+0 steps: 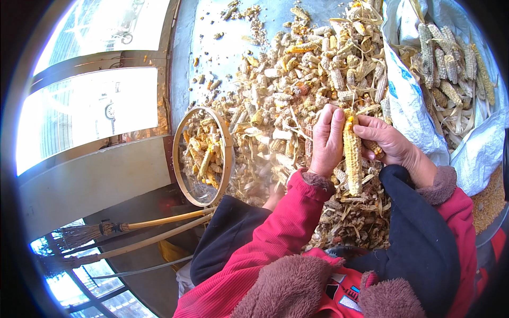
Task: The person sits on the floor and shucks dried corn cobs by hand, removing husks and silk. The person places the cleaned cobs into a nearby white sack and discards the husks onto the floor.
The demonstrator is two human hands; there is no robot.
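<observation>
My left hand (329, 139) grips the upper part of a nearly bare yellow corn cob (352, 159), which hangs down between my hands with a few kernels near its top. My right hand (383, 139) touches the cob's upper end with its thumb, and its curled fingers hold a second, shorter cob piece (373, 148). Under and beyond both hands spreads a big heap of shelled corn cobs and husks (278, 95). Some cobs in it still bear orange kernels.
Left of the heap, a round wooden-rimmed sieve (229, 153) holds yellow cobs. A white woven sack (413, 107) with cobs and husks stands at right, above loose kernels (487, 202). Brooms (167, 219) lie at lower left, near a low wall (99, 175).
</observation>
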